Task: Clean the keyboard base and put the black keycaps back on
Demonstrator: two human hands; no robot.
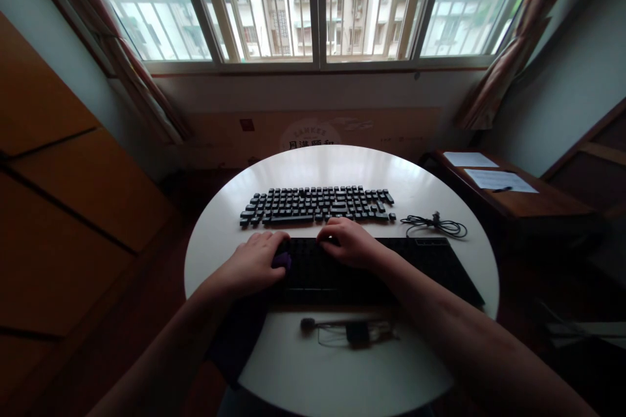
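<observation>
A black keyboard base lies across the round white table, very dark, its key area hard to make out. At its left end is my left hand, fingers curled and thumb bent around a bunched purple cloth. Over the upper middle of the base, my right hand is closed in a pinch; whatever is between its fingertips is hidden. Just behind, loose black keycaps are laid out in keyboard-like rows. A coiled black cable rests to the right of them.
Several small tools, including a brush-like head, lie blurred at the front of the white table. Dark cloth drapes over the front left edge. A wooden side table with papers and a pen stands at right, beneath the window wall.
</observation>
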